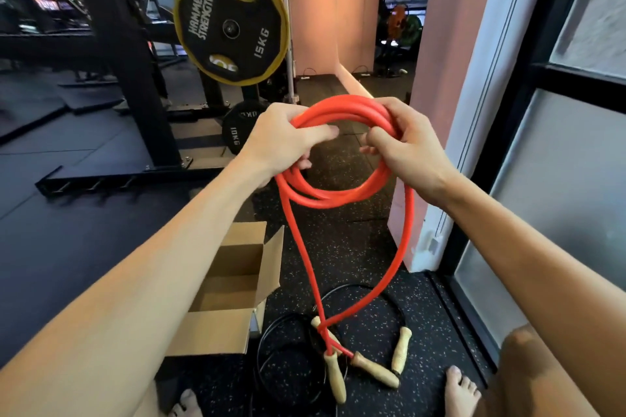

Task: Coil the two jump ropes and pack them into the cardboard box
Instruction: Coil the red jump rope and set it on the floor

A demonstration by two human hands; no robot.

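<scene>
The red rope (333,193) looks like thick, smooth, rubbery tubing. I judge it light but springy, so its loops will try to spring open. It is best gripped across all the strands at once, on opposite sides of the coil.

It hangs in the air in front of the person as a coil of several turns, glossy orange-red. The left hand (284,139) holds the coil's left side, with its fingers (305,164) curled under the strands and the thumb laid across them. The right hand (406,149) wraps the right side, its fingers closed round the bundle.

Two tails drop from the coil, cross low down and end in pale wooden handles (333,372) lying on the floor (338,247). Their weight will likely tug and swing as they lift.

The thin black rope (258,354) lies loose on the floor round those handles, not yet coiled, and looks limp. The box (237,257) stands open just to the left, with nothing visible inside.
</scene>
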